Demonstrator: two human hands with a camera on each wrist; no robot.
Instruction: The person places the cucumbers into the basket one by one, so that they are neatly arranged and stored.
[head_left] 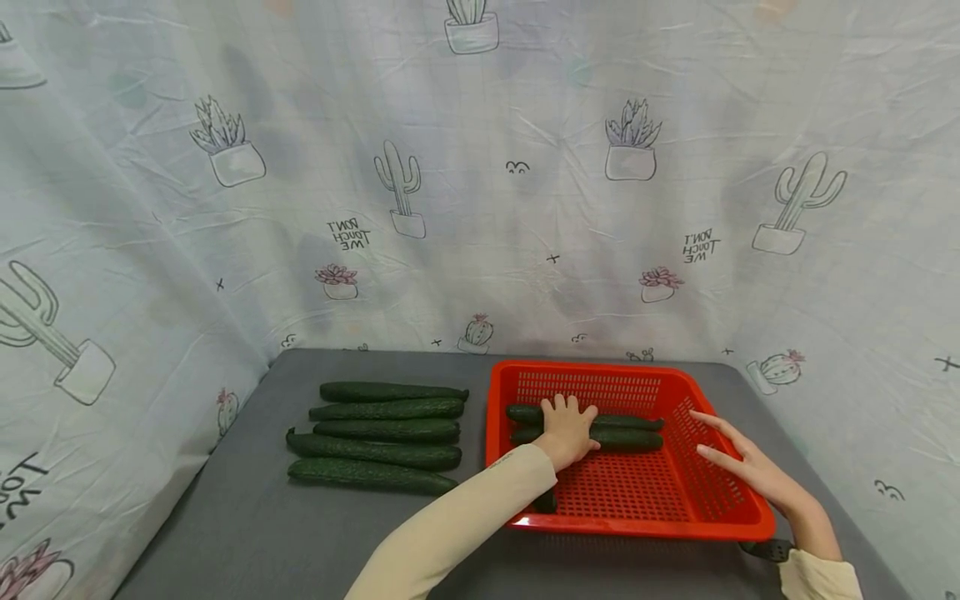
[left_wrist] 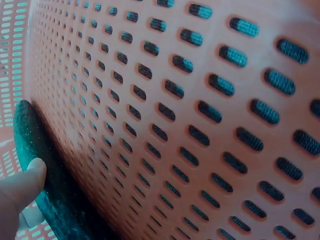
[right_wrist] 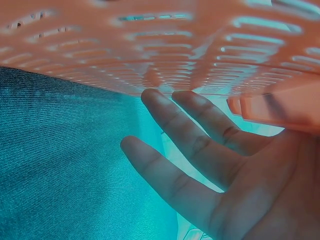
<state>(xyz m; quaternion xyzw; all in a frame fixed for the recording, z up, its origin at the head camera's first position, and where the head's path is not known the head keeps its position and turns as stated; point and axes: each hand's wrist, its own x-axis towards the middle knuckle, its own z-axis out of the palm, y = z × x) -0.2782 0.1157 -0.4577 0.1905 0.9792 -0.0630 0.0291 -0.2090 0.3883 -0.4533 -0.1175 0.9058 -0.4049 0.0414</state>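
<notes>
In the head view a red slotted basket [head_left: 630, 527] stands on the right of the grey table. Inside lie two dark green cucumbers [head_left: 633, 439] side by side near its back wall. My left hand [head_left: 567, 429] reaches in from the left and grips the nearer one from above. The left wrist view shows the thumb [left_wrist: 36, 172] pressed on that cucumber [left_wrist: 55, 185], alongside the slotted plastic. A third dark green end [head_left: 546, 502] pokes out under the left forearm. At the basket's right side, my right hand [head_left: 761, 475] has its fingers extended; three fingers [right_wrist: 195, 145] show beside the slotted plastic.
Several cucumbers [head_left: 386, 430] lie in a rough row left of the basket, on the grey tabletop [head_left: 247, 517]. A pale curtain [head_left: 555, 208] printed with potted cacti surrounds the table at the back and sides. A dark strap [head_left: 768, 550] circles the right wrist.
</notes>
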